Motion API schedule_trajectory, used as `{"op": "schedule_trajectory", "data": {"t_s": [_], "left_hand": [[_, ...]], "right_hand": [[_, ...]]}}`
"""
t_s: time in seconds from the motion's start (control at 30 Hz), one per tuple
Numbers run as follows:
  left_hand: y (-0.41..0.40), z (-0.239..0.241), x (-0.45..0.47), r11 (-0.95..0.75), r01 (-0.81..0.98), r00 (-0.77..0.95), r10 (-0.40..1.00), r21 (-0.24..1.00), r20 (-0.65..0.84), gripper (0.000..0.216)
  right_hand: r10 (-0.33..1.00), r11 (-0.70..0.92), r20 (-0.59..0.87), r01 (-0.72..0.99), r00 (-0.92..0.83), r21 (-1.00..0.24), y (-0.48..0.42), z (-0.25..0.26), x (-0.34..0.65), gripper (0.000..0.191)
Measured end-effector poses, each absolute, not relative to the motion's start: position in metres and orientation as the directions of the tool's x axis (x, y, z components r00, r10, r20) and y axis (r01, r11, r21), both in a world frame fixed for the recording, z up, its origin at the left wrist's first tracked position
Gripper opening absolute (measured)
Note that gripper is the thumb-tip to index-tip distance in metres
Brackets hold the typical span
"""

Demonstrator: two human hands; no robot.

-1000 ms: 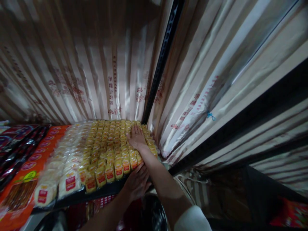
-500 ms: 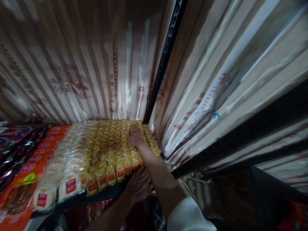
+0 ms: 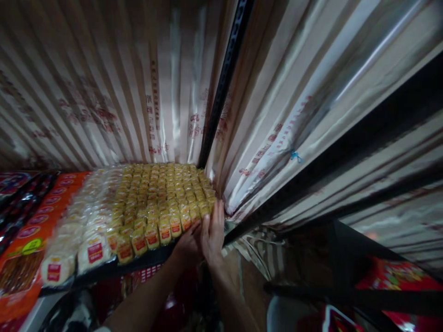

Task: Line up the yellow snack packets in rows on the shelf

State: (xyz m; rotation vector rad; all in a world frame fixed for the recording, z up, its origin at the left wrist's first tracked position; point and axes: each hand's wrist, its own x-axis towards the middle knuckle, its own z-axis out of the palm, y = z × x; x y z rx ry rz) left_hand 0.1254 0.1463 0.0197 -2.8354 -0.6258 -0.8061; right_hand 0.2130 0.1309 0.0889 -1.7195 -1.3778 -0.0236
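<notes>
Yellow-wrapped packaged snacks [image 3: 159, 198] stand in tight rows on a dark shelf, their front packs bearing red labels. At the right end of these rows, my right hand [image 3: 212, 230] lies flat against the side packs, fingers stretched out and pointing away from me. My left hand [image 3: 189, 243] is at the front right corner, touching the front packs with its fingers extended. It is dim, and the right hand partly covers the left. White round packs [image 3: 95, 246] with red labels fill the rows to the left of the yellow ones.
Orange snack bags [image 3: 22, 274] and dark shiny packages [image 3: 20, 212] lie farther left. Pleated beige curtains [image 3: 166, 106] hang behind and to the right, with a black metal post [image 3: 221, 87] in the corner. A black rail [image 3: 304, 180] runs along the right; red packages [image 3: 398, 276] are lower right.
My right hand has left the top of the yellow packs and come back to their right side. My left hand has shifted slightly up and left. The view has turned a little to the right.
</notes>
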Motion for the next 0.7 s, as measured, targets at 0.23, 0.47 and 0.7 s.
{"op": "schedule_trajectory", "data": {"t_s": [0.23, 0.47, 0.7], "left_hand": [[0.143, 0.03, 0.123, -0.881, 0.469, 0.774, 0.378, -0.059, 0.507, 0.053], [0.144, 0.028, 0.125, -0.87, 0.468, 0.812, 0.353, -0.156, 0.465, 0.058], [0.143, 0.029, 0.124, -0.873, 0.466, 0.822, 0.366, -0.146, 0.437, 0.06]], "right_hand": [[0.849, -0.061, 0.311, 0.662, 0.428, -0.747, 0.107, 0.046, 0.222, 0.061], [0.87, -0.064, 0.271, 0.639, 0.412, -0.767, 0.123, 0.048, 0.228, 0.064], [0.85, -0.015, 0.385, 0.747, 0.36, -0.665, 0.124, 0.04, 0.229, 0.059]]}}
